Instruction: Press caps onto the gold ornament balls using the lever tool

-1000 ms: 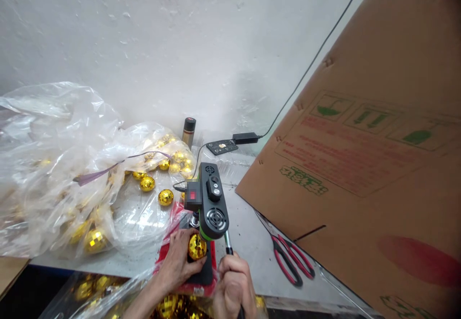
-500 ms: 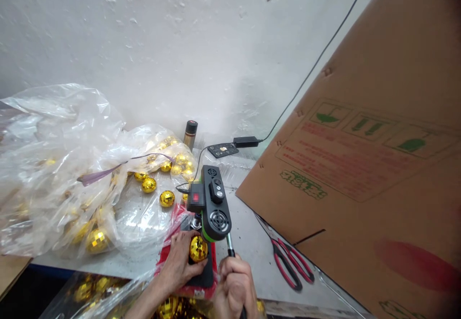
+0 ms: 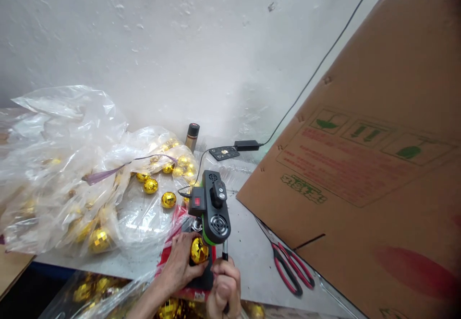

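Note:
My left hand (image 3: 180, 264) is closed round a faceted gold ball (image 3: 199, 250), holding it on the black base under the head of a small black and green bench machine (image 3: 213, 209). A little red display glows on the machine's left side. My right hand (image 3: 224, 291) is wrapped round the machine's lever handle (image 3: 225, 248), just below its head. The base stands on a red sheet (image 3: 173, 242) near the table's front edge.
Clear plastic bags (image 3: 61, 165) holding several gold balls lie at the left, with loose gold balls (image 3: 168, 199) nearby. Red-handled scissors (image 3: 288, 268) lie right of the machine. A big cardboard box (image 3: 360, 165) leans at the right. A brown bottle (image 3: 192, 136) and a power adapter (image 3: 247, 145) sit by the wall.
My right hand has pulled the lever handle down and toward me. The machine's head sits a little lower over the gold ball. My left hand keeps the ball in place.

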`<state>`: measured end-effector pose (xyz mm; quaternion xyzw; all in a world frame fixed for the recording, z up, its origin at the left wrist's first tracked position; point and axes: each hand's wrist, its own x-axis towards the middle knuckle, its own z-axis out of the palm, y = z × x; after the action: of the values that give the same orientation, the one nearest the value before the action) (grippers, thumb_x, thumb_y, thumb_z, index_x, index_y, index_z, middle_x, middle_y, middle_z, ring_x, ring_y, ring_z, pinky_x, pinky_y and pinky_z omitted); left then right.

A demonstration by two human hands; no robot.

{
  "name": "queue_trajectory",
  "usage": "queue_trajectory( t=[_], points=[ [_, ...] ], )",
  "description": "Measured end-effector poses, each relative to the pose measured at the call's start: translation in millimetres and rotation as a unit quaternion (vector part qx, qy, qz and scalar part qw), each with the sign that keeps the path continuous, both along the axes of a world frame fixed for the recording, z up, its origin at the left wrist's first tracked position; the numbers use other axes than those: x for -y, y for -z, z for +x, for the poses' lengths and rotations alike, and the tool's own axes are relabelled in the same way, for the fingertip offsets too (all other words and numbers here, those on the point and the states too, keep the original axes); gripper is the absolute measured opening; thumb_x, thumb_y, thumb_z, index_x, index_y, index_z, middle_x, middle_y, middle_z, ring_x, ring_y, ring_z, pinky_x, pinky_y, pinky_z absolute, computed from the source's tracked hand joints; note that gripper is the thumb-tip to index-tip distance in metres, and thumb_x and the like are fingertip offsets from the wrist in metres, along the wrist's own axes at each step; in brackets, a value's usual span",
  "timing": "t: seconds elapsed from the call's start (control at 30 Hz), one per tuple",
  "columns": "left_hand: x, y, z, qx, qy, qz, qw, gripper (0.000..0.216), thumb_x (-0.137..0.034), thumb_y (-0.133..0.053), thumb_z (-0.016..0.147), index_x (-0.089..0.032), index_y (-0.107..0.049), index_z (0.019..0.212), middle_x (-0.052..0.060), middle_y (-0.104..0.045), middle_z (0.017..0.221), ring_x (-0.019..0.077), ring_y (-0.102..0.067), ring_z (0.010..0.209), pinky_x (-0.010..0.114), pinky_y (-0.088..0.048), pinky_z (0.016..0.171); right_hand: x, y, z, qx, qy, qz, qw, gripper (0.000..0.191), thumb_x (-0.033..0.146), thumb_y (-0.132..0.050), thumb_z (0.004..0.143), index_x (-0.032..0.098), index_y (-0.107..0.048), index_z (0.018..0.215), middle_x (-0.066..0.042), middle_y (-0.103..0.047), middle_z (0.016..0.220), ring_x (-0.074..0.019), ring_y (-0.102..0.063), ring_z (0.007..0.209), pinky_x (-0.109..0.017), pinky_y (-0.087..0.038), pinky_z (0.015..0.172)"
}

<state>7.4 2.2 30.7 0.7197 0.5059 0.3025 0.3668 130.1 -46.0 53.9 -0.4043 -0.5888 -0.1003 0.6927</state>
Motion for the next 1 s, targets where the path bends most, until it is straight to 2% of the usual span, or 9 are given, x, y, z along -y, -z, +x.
queue_trajectory(
  t=[0.1, 0.2, 0.37, 0.47, 0.57, 0.7, 0.8, 0.9, 1.0],
  points=[
    [-2.8, 0.1, 1.1, -0.007, -0.006, 0.000, 1.000, 0.053, -0.026, -0.077, 0.077, -0.019, -0.069, 0.129, 0.015, -0.075, 0.124, 0.0388, -0.067, 0.119, 0.058, -0.052, 0.107, 4.6, -22.1, 6.3, 0.004, -0.001, -0.012, 1.000, 0.036, 0.021, -0.044, 0.110, 0.022, -0.056, 0.076, 0.001, -0.063, 0.077, -0.0127, -0.059, 0.063, -0.031, -0.053, 0.073],
    [-0.8, 4.5, -0.8, 0.000, -0.015, 0.005, 1.000, 0.057, -0.027, -0.080, 0.077, -0.019, -0.069, 0.132, 0.017, -0.075, 0.129, 0.0406, -0.067, 0.121, 0.060, -0.053, 0.108, 6.2, -69.5, 8.7, -0.058, -0.033, -0.043, 0.997, 0.036, 0.014, -0.047, 0.107, 0.021, -0.051, 0.073, 0.001, -0.057, 0.073, -0.0113, -0.055, 0.061, -0.025, -0.040, 0.056],
    [31.3, 33.7, -25.5, 0.013, -0.002, 0.088, 0.996, 0.070, -0.039, -0.095, 0.069, -0.025, -0.070, 0.134, 0.015, -0.075, 0.135, 0.0440, -0.066, 0.129, 0.061, -0.053, 0.113, 0.8, -123.4, 8.3, -0.037, -0.066, -0.063, 0.995, 0.035, 0.008, -0.049, 0.106, 0.021, -0.053, 0.074, 0.004, -0.052, 0.066, -0.0092, -0.054, 0.059, -0.022, -0.039, 0.054],
    [38.0, 43.2, -49.4, 0.012, -0.043, 0.143, 0.989, 0.073, -0.060, -0.088, 0.077, -0.027, -0.067, 0.139, 0.016, -0.074, 0.139, 0.0441, -0.067, 0.130, 0.061, -0.055, 0.111, -0.4, -114.9, 5.0, -0.035, -0.046, -0.033, 0.998, 0.037, 0.006, -0.050, 0.105, 0.021, -0.052, 0.071, 0.004, -0.050, 0.065, -0.0090, -0.055, 0.058, -0.024, -0.038, 0.054],
    [2.4, 21.9, -66.9, -0.003, -0.137, 0.135, 0.981, 0.047, -0.051, -0.057, 0.103, -0.025, -0.062, 0.142, 0.016, -0.072, 0.141, 0.0392, -0.067, 0.132, 0.060, -0.055, 0.111, 2.9, -99.4, -3.0, -0.055, -0.026, -0.034, 0.998, 0.039, 0.010, -0.051, 0.106, 0.021, -0.051, 0.068, 0.003, -0.050, 0.066, -0.0089, -0.055, 0.058, -0.026, -0.037, 0.055],
    [-81.3, -21.5, -67.5, 0.009, -0.226, 0.077, 0.971, 0.047, -0.035, -0.068, 0.090, -0.016, -0.062, 0.132, 0.024, -0.067, 0.145, 0.0420, -0.059, 0.144, 0.060, -0.043, 0.124, 10.3, -96.9, -18.1, -0.150, -0.003, -0.085, 0.985, 0.043, 0.019, -0.051, 0.111, 0.021, -0.047, 0.068, 0.003, -0.050, 0.071, -0.0094, -0.053, 0.064, -0.027, -0.036, 0.061],
    [-119.4, -31.2, -57.5, 0.027, -0.222, 0.025, 0.974, 0.044, -0.025, -0.073, 0.080, -0.017, -0.066, 0.124, 0.020, -0.076, 0.127, 0.0418, -0.067, 0.133, 0.058, -0.046, 0.118, 12.7, -100.1, -22.6, -0.158, -0.007, -0.091, 0.983, 0.042, 0.019, -0.050, 0.112, 0.021, -0.048, 0.069, 0.003, -0.050, 0.071, -0.0097, -0.051, 0.065, -0.028, -0.036, 0.064],
    [-122.7, -26.7, -52.6, 0.062, -0.220, -0.011, 0.973, 0.046, -0.030, -0.079, 0.076, -0.021, -0.067, 0.120, 0.012, -0.079, 0.110, 0.0382, -0.073, 0.121, 0.051, -0.052, 0.109, 9.8, -98.6, -16.6, -0.126, -0.007, -0.076, 0.989, 0.039, 0.013, -0.049, 0.110, 0.021, -0.049, 0.071, 0.003, -0.051, 0.072, -0.0086, -0.051, 0.062, -0.027, -0.037, 0.062],
    [-101.1, -25.8, -56.4, 0.111, -0.226, -0.057, 0.966, 0.054, -0.054, -0.073, 0.086, -0.020, -0.063, 0.126, 0.009, -0.078, 0.104, 0.0311, -0.077, 0.100, 0.041, -0.060, 0.088, 3.5, -98.1, -7.4, -0.066, -0.027, -0.025, 0.997, 0.038, 0.007, -0.048, 0.107, 0.021, -0.048, 0.071, 0.005, -0.047, 0.066, -0.0086, -0.053, 0.061, -0.025, -0.038, 0.059]
  ],
)
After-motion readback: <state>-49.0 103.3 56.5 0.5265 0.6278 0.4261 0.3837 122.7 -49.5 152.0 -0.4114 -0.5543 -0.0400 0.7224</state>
